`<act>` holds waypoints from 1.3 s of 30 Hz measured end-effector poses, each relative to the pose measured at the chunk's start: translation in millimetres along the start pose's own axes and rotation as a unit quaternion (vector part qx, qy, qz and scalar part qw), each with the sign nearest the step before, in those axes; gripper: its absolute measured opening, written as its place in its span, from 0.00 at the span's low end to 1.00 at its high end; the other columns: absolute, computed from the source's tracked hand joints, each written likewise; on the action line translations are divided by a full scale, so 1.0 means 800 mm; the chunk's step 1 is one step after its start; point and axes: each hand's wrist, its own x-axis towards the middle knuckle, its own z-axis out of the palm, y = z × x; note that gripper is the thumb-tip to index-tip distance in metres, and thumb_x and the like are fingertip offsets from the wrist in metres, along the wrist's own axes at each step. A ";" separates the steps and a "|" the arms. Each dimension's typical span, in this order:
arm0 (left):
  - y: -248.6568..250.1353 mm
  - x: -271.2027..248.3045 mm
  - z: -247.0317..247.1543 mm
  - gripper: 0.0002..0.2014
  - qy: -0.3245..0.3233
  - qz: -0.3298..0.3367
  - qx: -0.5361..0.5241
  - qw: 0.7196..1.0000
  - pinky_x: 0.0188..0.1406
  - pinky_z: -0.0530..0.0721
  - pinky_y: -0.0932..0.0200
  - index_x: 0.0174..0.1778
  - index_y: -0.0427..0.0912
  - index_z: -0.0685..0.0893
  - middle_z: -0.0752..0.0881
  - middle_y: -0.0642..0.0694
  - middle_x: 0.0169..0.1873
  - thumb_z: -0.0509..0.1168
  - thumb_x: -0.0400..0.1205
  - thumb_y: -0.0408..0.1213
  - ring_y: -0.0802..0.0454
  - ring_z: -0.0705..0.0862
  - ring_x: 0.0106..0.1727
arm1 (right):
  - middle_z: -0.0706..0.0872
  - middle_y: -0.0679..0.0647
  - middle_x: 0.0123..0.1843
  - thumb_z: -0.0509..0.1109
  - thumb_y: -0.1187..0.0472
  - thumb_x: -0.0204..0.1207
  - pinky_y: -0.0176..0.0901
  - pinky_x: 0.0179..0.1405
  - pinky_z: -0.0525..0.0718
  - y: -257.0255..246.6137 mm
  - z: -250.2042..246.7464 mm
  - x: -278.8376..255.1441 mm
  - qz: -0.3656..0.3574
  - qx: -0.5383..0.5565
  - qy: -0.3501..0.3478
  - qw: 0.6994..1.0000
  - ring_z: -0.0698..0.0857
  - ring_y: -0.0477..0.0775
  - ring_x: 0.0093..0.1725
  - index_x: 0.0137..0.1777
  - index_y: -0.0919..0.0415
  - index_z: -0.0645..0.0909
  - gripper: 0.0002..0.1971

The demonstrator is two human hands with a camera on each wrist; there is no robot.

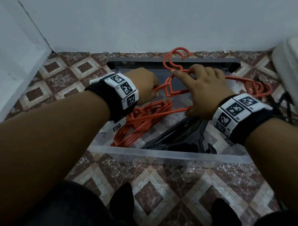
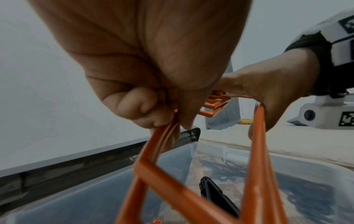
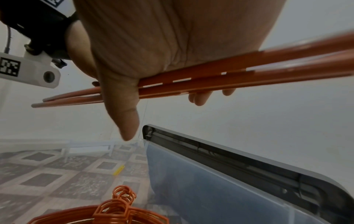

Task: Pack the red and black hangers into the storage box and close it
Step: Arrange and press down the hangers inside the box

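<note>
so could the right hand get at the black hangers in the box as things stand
Probably not yet. The right hand grips the red hangers together with the left hand, and they span the box above the black hangers. Once it lets go, the way looks free.

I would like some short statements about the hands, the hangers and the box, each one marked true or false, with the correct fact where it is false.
1. Both hands hold red hangers above the box. True: the left hand grips one end of the held red hangers and the right hand holds the middle.
2. The storage box is closed. False: it is open, and its grey lid stands behind it by the wall.
3. Black hangers already lie inside the box. True.
4. No red hangers are in the box yet. False: a stack of red hangers already lies in it, beside the black ones.
5. The box is opaque grey. False: it is clear, and the floor tiles show through it.
</note>
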 end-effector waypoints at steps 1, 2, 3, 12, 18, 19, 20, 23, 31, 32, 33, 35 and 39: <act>-0.002 0.001 0.005 0.11 0.000 -0.002 -0.006 1.000 0.39 0.70 0.56 0.46 0.45 0.84 0.77 0.51 0.33 0.62 0.86 0.48 0.49 0.74 0.35 | 0.59 0.60 0.81 0.83 0.34 0.54 0.68 0.79 0.56 0.001 0.000 0.000 -0.002 0.005 -0.007 1.000 0.63 0.68 0.78 0.85 0.36 0.44 0.64; -0.006 0.001 0.010 0.11 -0.004 -0.006 -0.015 1.000 0.39 0.69 0.56 0.45 0.45 0.83 0.75 0.53 0.30 0.62 0.86 0.47 0.49 0.73 0.34 | 0.55 0.59 0.84 0.82 0.32 0.54 0.69 0.81 0.52 0.003 0.000 0.001 -0.001 0.016 -0.013 1.000 0.59 0.68 0.82 0.85 0.36 0.43 0.64; -0.011 0.001 0.016 0.12 -0.012 -0.012 -0.022 1.000 0.39 0.69 0.56 0.45 0.43 0.84 0.74 0.53 0.30 0.63 0.86 0.47 0.49 0.73 0.33 | 0.51 0.58 0.86 0.81 0.30 0.54 0.70 0.82 0.49 0.006 -0.001 0.002 0.003 0.028 -0.017 0.999 0.56 0.68 0.84 0.84 0.35 0.41 0.65; -0.086 0.020 0.070 0.13 -0.154 -0.161 0.004 0.975 0.35 0.85 0.53 0.41 0.37 0.89 0.90 0.41 0.35 0.66 0.83 0.42 0.43 0.86 0.36 | 0.54 0.56 0.87 0.79 0.31 0.58 0.69 0.82 0.53 0.030 0.000 0.010 0.054 0.108 -0.024 0.992 0.57 0.65 0.84 0.85 0.35 0.43 0.61; -0.116 0.058 0.129 0.14 -0.312 -0.163 0.095 0.931 0.60 0.86 0.50 0.58 0.46 0.89 0.89 0.49 0.56 0.75 0.77 0.41 0.48 0.88 0.57 | 0.53 0.54 0.87 0.77 0.31 0.60 0.68 0.81 0.52 0.032 0.011 0.013 0.051 0.119 -0.055 0.990 0.57 0.63 0.84 0.85 0.35 0.42 0.59; -0.117 0.060 0.139 0.13 -0.321 -0.165 0.095 0.928 0.61 0.85 0.51 0.57 0.48 0.89 0.89 0.49 0.57 0.75 0.77 0.41 0.49 0.88 0.56 | 0.53 0.54 0.87 0.77 0.31 0.60 0.67 0.81 0.52 0.032 0.013 0.014 0.053 0.120 -0.061 0.990 0.57 0.63 0.84 0.85 0.35 0.42 0.59; -0.113 0.060 0.145 0.13 -0.333 -0.167 0.095 0.923 0.62 0.85 0.51 0.58 0.50 0.88 0.88 0.49 0.59 0.74 0.77 0.41 0.49 0.87 0.57 | 0.53 0.54 0.87 0.76 0.31 0.61 0.67 0.81 0.53 0.033 0.014 0.015 0.053 0.120 -0.065 0.989 0.57 0.64 0.84 0.85 0.35 0.42 0.59; -0.108 0.063 0.173 0.22 -0.332 -0.187 0.086 0.921 0.66 0.82 0.49 0.69 0.48 0.82 0.84 0.47 0.67 0.72 0.78 0.41 0.45 0.84 0.65 | 0.53 0.53 0.87 0.75 0.30 0.62 0.66 0.81 0.54 0.034 0.017 0.017 0.052 0.125 -0.083 0.987 0.56 0.63 0.84 0.85 0.35 0.41 0.58; -0.119 0.078 0.244 0.27 -0.357 -0.197 0.098 0.908 0.64 0.79 0.45 0.77 0.40 0.73 0.76 0.40 0.74 0.70 0.81 0.39 0.38 0.76 0.74 | 0.57 0.52 0.85 0.64 0.26 0.56 0.68 0.81 0.60 0.046 0.016 0.010 0.071 0.142 -0.109 0.981 0.60 0.63 0.83 0.85 0.37 0.43 0.57; -0.118 0.081 0.245 0.29 -0.361 -0.211 0.082 0.905 0.63 0.80 0.44 0.77 0.42 0.73 0.75 0.41 0.75 0.72 0.79 0.39 0.37 0.75 0.74 | 0.58 0.52 0.85 0.64 0.26 0.56 0.67 0.80 0.61 0.046 0.016 0.010 0.072 0.142 -0.112 0.981 0.60 0.62 0.83 0.86 0.37 0.44 0.57; -0.119 0.081 0.248 0.30 -0.362 -0.231 0.066 0.900 0.65 0.80 0.41 0.75 0.42 0.75 0.75 0.40 0.75 0.74 0.76 0.40 0.35 0.75 0.73 | 0.59 0.52 0.84 0.64 0.26 0.56 0.67 0.80 0.62 0.045 0.017 0.011 0.072 0.143 -0.114 0.981 0.61 0.62 0.83 0.86 0.38 0.44 0.57; -0.116 0.081 0.252 0.26 -0.351 -0.237 0.036 0.905 0.66 0.81 0.38 0.69 0.41 0.82 0.78 0.38 0.72 0.75 0.73 0.39 0.35 0.78 0.71 | 0.60 0.51 0.84 0.64 0.27 0.56 0.66 0.80 0.62 0.043 0.018 0.011 0.072 0.148 -0.119 0.979 0.62 0.62 0.82 0.86 0.38 0.45 0.56; -0.113 0.081 0.269 0.24 -0.314 -0.228 0.003 0.922 0.66 0.80 0.40 0.72 0.40 0.79 0.77 0.39 0.73 0.69 0.80 0.42 0.35 0.77 0.73 | 0.60 0.52 0.84 0.64 0.27 0.57 0.66 0.80 0.62 0.039 0.021 0.014 0.068 0.149 -0.130 0.978 0.62 0.62 0.82 0.86 0.38 0.45 0.57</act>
